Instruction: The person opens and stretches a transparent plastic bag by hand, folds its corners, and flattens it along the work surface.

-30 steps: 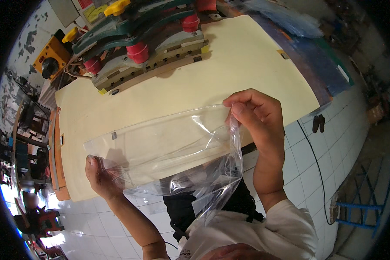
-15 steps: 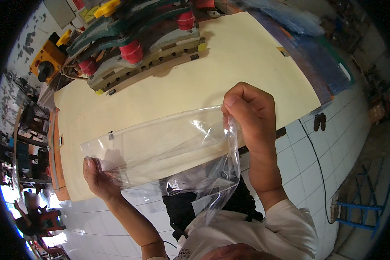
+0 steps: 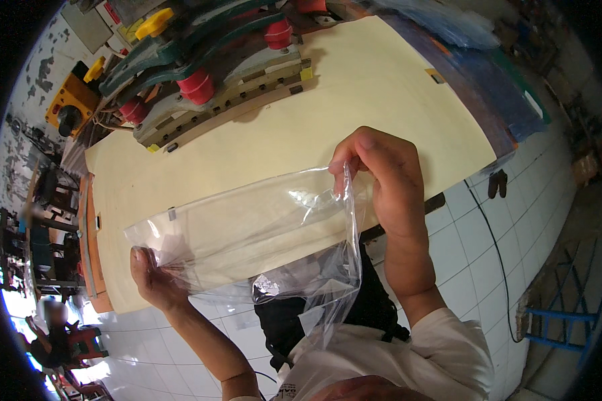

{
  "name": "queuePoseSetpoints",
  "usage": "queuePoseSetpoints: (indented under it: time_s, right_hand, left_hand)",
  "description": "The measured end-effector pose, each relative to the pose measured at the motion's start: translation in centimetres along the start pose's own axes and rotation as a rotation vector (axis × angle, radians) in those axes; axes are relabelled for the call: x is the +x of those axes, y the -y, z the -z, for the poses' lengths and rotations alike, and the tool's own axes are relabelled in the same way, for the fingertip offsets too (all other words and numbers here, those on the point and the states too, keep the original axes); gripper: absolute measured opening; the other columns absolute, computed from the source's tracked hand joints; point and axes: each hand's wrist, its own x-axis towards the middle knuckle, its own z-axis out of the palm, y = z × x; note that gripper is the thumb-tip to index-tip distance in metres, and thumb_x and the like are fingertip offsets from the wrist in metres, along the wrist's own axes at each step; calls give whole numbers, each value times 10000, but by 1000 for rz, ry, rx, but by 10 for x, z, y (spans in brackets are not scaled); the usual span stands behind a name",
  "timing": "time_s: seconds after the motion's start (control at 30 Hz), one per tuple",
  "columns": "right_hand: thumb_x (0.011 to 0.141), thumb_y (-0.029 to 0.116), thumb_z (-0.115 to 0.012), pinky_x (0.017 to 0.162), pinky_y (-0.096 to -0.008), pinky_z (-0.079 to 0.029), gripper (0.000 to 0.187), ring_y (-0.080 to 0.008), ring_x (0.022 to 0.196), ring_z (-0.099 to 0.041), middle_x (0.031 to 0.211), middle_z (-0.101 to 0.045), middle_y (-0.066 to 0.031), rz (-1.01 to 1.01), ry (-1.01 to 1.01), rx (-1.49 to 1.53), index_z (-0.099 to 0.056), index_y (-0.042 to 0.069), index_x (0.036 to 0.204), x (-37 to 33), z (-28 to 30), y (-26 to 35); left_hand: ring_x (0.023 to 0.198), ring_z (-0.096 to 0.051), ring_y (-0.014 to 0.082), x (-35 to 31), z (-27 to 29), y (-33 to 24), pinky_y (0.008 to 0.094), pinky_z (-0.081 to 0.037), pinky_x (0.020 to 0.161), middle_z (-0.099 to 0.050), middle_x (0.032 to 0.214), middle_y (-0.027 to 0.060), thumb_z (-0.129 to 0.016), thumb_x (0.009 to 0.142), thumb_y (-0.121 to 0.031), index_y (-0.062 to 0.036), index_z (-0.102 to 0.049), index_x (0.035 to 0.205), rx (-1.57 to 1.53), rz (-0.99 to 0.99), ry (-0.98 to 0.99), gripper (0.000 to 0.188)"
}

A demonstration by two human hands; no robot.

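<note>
A clear plastic sheet [image 3: 247,214] is stretched between my two hands above the near part of a pale yellow board [image 3: 394,87]. My left hand [image 3: 157,277] is closed on its left end, thumb up, with some fingers hidden behind the film. At the upper right corner my right hand [image 3: 384,170] pinches the edge between thumb and fingers. Loose folds of the film hang below my right hand, in front of my dark trousers. Whether the film is a single layer or a bag, I cannot tell.
A press-like machine with a green frame and red cylinders [image 3: 196,87] stands over the board's far left. Beside it is a yellow control box [image 3: 73,103]. More plastic film [image 3: 441,23] lies at the far right. A blue metal rack [image 3: 562,321] stands on the tiled floor; a person [image 3: 53,334] sits far left.
My right hand has shifted slightly left, and its fingers have changed their hold on the film's corner. The left hand stays nearly in place. The view has turned slightly.
</note>
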Motion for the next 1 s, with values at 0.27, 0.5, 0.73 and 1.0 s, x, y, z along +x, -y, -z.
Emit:
queuePoseSetpoints:
  time_s: [0.27, 0.5, 0.73, 1.0]
  right_hand:
    - [879, 183, -625, 597, -229, -443, 200, -75, 619, -544, 675, -599, -31, 56, -8, -32, -618, -1, 799, -1, 3, 4]
    - [852, 137, -636, 582, -217, -435, 153, -74, 603, -549, 670, -605, -25, 27, 92, -182, -608, -1, 793, 6, 1, 11]
    - [847, 115, -637, 601, -229, -443, 148, -84, 618, -553, 683, -619, -34, 133, 185, -506, -615, -7, 765, 11, -3, 31]
    - [795, 32, -645, 622, -270, -458, 61, -157, 635, -592, 701, -631, -94, 201, 335, -815, -624, -24, 781, 13, -2, 52]
  left_hand:
    - [736, -374, 88, -6, -17, 0, 261, -342, 697, -345, 746, -44, -548, 900, -230, -122, -390, 736, 22, -9, 19, 252]
    - [624, -339, 69, -6, -6, -2, 232, -340, 571, -330, 684, -43, -537, 882, -253, -125, -370, 702, 50, -61, 63, 277]
    - [667, -317, 89, -4, -3, -7, 252, -304, 629, -288, 705, -36, -566, 879, -271, -128, -333, 718, 80, 4, 202, 318]
    - [489, -416, 80, -9, -10, -9, 226, -361, 433, -459, 620, -1, -548, 887, -181, -82, -432, 682, 25, -107, 260, 255]
